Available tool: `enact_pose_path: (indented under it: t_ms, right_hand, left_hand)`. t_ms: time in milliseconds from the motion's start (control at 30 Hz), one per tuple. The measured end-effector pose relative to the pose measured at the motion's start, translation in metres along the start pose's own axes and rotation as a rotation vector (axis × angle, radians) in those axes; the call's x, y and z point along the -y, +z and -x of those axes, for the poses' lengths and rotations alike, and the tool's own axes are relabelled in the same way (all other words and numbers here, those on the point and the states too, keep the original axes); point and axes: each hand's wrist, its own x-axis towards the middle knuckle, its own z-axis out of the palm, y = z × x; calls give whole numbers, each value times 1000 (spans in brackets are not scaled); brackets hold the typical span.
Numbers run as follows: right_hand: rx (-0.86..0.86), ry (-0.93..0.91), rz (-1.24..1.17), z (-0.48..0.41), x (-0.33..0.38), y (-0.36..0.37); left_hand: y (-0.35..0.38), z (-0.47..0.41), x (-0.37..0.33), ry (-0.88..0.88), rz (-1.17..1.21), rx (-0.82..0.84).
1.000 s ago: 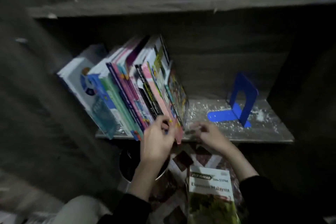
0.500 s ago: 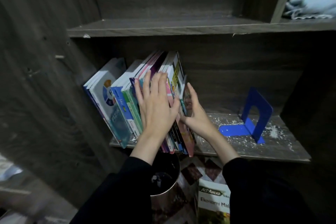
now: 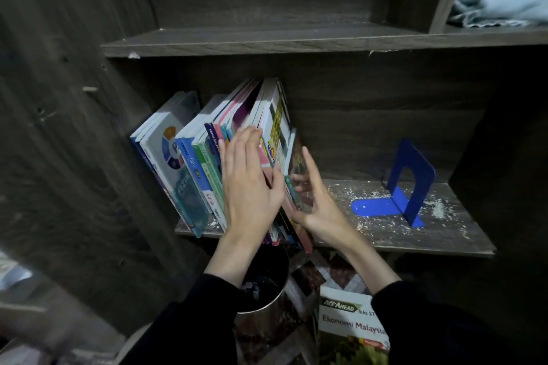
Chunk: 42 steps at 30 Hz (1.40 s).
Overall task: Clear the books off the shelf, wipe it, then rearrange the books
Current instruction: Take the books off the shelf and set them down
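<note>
Flat and straight-fingered, the left hand (image 3: 250,187) presses on the spines of the books (image 3: 189,163) at the frame's centre, gripping nothing. The right hand (image 3: 318,210) lies just beside it, fingers spread and nearly straight against the cover of the rightmost book, thumb at that book's lower edge; it does not close round anything.

A dark wooden shelf (image 3: 415,234) runs across the middle of the frame. The books stand on its left part and lean to the left, towards the side wall. White specks (image 3: 439,207) litter the bare board on the right.

At the bottom edge, below the shelf, lies a textbook (image 3: 350,323) with "Ekonomi Malaysia" on its cover. Left of it stands a round metal bin (image 3: 267,290). A blue bookend (image 3: 415,175) stands centre right on the shelf, well apart from the books. A pale folded cloth (image 3: 501,7) lies in the upper right compartment.
</note>
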Motion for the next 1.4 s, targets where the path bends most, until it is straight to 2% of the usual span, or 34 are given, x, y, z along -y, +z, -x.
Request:
enact_pose_path:
  t_ms: [133,233,400,500,567,700,800,900,1033,1167,1300,1400]
  right_hand:
    - [-76,-23,-10,17,-13,16]
    - [-136,-74,102,24,-20,27]
    - [-375,-146,262,17,-20,45]
    - [-528,-110,296,10,-16,53]
    - [-584,-93,316,7,-17,55]
    - [-644,-100,318,4,-28,46]
    - [-573,-48,179,14,-33,33]
    - [-425,-15,-157,25,-36,21]
    - [-318,35,-310,25,-56,17]
    - [-237,58,-376,26,-65,13]
    - [-211,65,-447,25,-65,5]
    - [-189,62,-395,25,-62,-2]
  left_hand:
    - [-8,15,-8,-58,114,-46]
    - [-13,22,-13,-77,177,-42]
    - [-10,15,-17,-56,250,-18]
    - [-5,9,-21,-95,308,-8]
    - [-3,6,-25,-142,372,45]
    - [10,20,-33,-148,488,307]
    - [23,39,-35,-150,391,423]
    - [33,46,-36,-183,278,396]
    - [47,44,-30,-214,94,383]
    - [57,46,-28,-258,15,348]
    - [60,48,-30,-273,81,326]
    - [60,48,-28,-257,117,322]
